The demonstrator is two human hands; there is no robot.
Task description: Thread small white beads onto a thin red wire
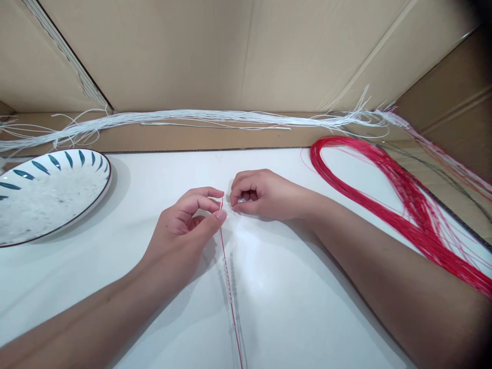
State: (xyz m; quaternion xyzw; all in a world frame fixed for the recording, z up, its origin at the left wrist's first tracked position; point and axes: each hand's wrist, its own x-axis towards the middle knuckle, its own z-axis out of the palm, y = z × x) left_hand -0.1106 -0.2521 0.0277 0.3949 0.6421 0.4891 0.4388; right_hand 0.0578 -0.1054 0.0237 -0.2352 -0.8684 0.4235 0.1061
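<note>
My left hand point(194, 214) pinches the upper end of a thin red cord point(223, 247) between thumb and fingertips. Below the pinch the cord runs down towards the bottom edge of the view, and short white stretches or small pale pieces show along it. Just right of the cord's top, my right hand point(265, 195) has its fingers curled in and its thumb and forefinger together. What it holds, if anything, is too small to make out. Tiny clear or whitish bits lie by its fingertips on the white tabletop point(307, 307).
At the left stands a white plate point(104, 179) with blue leaf marks and pale, speckled contents. A looped bundle of red cords point(346, 189) lies at the right. White cords point(215, 117) stretch along the back, before a cardboard wall point(184, 56).
</note>
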